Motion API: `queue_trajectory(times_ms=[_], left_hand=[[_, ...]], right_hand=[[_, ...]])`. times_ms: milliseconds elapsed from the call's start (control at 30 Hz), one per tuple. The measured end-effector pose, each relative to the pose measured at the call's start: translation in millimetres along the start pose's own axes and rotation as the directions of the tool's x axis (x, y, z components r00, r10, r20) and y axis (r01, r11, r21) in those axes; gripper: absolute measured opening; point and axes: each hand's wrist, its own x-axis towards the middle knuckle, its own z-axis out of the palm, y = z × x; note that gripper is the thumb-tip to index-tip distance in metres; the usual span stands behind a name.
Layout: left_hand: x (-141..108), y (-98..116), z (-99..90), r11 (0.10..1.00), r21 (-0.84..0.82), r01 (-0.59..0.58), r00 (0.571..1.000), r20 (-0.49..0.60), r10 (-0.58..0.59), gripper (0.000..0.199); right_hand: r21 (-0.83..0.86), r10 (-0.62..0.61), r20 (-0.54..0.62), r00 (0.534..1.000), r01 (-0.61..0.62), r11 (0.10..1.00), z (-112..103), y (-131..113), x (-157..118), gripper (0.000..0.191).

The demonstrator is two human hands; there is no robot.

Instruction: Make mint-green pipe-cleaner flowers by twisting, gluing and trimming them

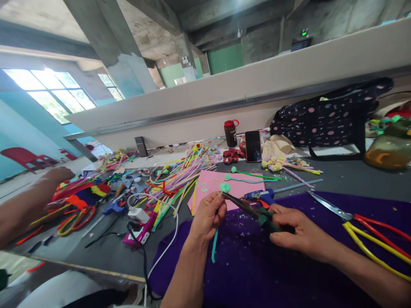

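Note:
My left hand (208,216) pinches a mint-green fuzzy flower (225,188) just below its head. Its green pipe-cleaner stem (215,247) hangs beneath my fingers. My right hand (297,229) is wrapped round dark scissors (245,206) with green-black handles. Their tips reach the flower's underside, beside my left fingertips; how far the blades are apart is hard to see. Behind the flower, two green-stemmed pieces (253,176) lie over a pink sheet (208,182). A blue glue gun (261,195) rests just beyond the scissors. Purple cloth (253,265) spreads under both hands.
Large red-and-yellow-handled scissors (348,217) lie at right. A pile of pipe cleaners (192,164) covers the middle back. White cable (175,231) runs from a pink power strip (141,231). Another person's arm (28,201) reaches in at left. A phone (253,146) and bottle (230,133) stand behind.

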Motion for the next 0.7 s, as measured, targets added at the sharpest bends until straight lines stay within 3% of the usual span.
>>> queue_trajectory(times_ms=[367,700], left_hand=[[2.0,-3.0,-4.0,0.999,0.024,-0.045,0.998,-0.039,0.046,0.028],[2.1,0.1,-3.7,1.0,0.025,-0.008,1.0,0.003,0.008,0.026]], right_hand=[[0.05,0.042,-0.011,0.999,-0.041,0.998,2.3,3.5,-0.7,0.033],[0.051,-0.015,0.004,1.0,0.015,0.999,0.8,2.6,-1.0,0.03]])
